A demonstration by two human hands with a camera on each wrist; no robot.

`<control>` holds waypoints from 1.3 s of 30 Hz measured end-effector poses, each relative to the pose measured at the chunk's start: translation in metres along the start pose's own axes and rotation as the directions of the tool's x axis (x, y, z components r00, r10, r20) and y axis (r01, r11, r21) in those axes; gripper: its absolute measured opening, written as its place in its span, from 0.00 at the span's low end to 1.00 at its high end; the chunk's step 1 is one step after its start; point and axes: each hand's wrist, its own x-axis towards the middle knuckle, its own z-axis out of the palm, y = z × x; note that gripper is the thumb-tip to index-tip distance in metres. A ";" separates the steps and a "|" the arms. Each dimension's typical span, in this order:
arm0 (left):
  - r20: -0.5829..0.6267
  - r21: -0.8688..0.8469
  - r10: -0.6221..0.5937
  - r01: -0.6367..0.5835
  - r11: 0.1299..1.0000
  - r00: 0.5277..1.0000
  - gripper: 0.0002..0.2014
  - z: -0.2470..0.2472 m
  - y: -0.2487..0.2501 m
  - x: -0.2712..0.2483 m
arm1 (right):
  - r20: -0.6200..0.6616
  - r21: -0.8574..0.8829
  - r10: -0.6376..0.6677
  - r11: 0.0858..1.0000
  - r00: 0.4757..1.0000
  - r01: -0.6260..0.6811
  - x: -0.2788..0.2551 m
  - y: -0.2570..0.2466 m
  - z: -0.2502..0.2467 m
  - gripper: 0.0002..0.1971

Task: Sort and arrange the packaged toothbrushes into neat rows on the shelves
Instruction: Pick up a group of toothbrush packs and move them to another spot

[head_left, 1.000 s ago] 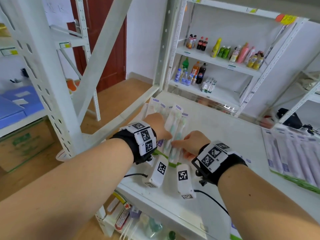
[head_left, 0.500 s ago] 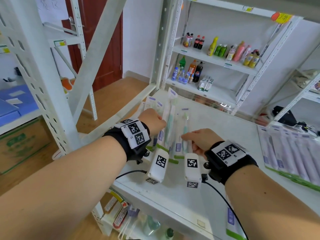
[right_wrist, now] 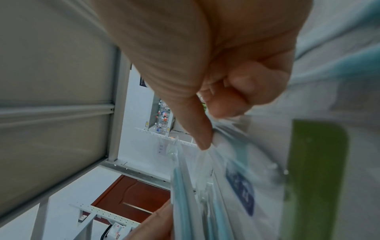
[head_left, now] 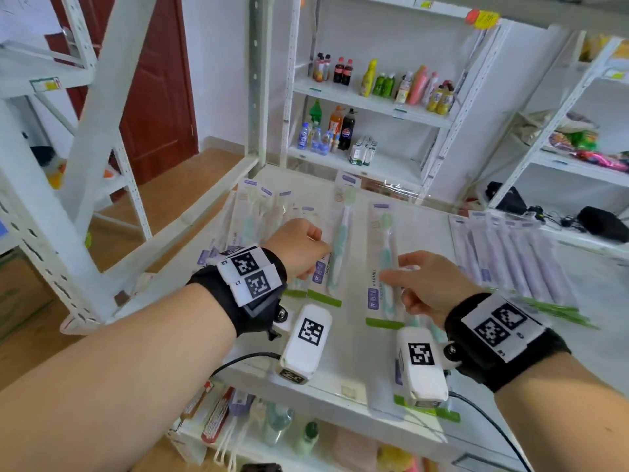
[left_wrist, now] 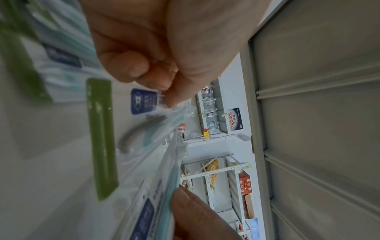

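Observation:
Two clear toothbrush packs with teal brushes and green bottom strips are up off the white shelf [head_left: 350,376], side by side. My left hand [head_left: 323,248] pinches the left pack [head_left: 340,233] at its lower edge; the left wrist view shows the left hand [left_wrist: 166,91] with thumb and fingers closed by the blue label [left_wrist: 144,101]. My right hand [head_left: 391,277] pinches the right pack [head_left: 384,247] near its middle. In the right wrist view the right hand [right_wrist: 207,129] holds that pack [right_wrist: 226,170] by its edge. A loose pile of packs [head_left: 258,216] lies behind my left hand.
A row of purple-tinted packs [head_left: 514,257] lies on the shelf's right side. One more pack [head_left: 425,408] lies under my right wrist near the front edge. Slanted white shelf braces [head_left: 190,219] stand to the left. Drink bottles [head_left: 340,131] fill a far rack.
My hands have drawn apart, each taking one pack from the bunch. The right hand and its pack moved right; the left pack rose and stands apart from the pile.

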 end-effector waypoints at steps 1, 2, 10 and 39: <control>0.016 -0.027 -0.003 0.003 1.000 1.000 0.03 0.005 0.000 -0.001 | 0.000 -0.029 -0.003 1.000 1.000 0.003 -0.005 0.003 -0.003 0.17; 0.032 -0.058 -0.009 0.011 0.998 0.999 0.04 0.010 -0.001 -0.003 | 0.001 -0.060 -0.006 0.998 1.000 0.006 -0.011 0.007 -0.006 0.19; 0.127 -0.113 -0.069 0.084 0.990 0.990 0.07 0.038 -0.012 -0.012 | 0.030 -0.203 -0.024 0.979 0.999 0.030 -0.037 0.031 -0.010 0.37; 0.289 -0.004 -0.041 0.044 0.999 0.956 0.26 0.073 -0.024 -0.037 | -0.020 -0.584 -0.156 0.804 0.988 0.115 -0.064 0.040 -0.014 0.27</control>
